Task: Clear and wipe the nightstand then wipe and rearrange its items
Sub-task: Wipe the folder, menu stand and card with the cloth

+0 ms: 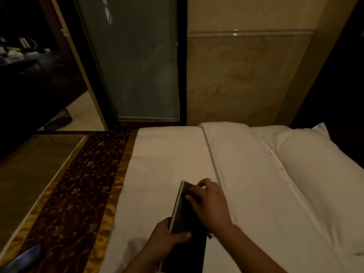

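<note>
Thin dark hard-cover book point(180, 209) sat tilted above white-sheeted bed point(167, 164), left hand point(167, 238) gripping its near end, right hand point(209, 203) curled over the far end; probably stiff, light, slick, best held by the edges.

Dim, warm light: a white bed point(167, 154) with pillows point(315, 164), a floral runner point(78, 184), a frosted glass panel point(137, 66), a marbled wall point(246, 75).
</note>
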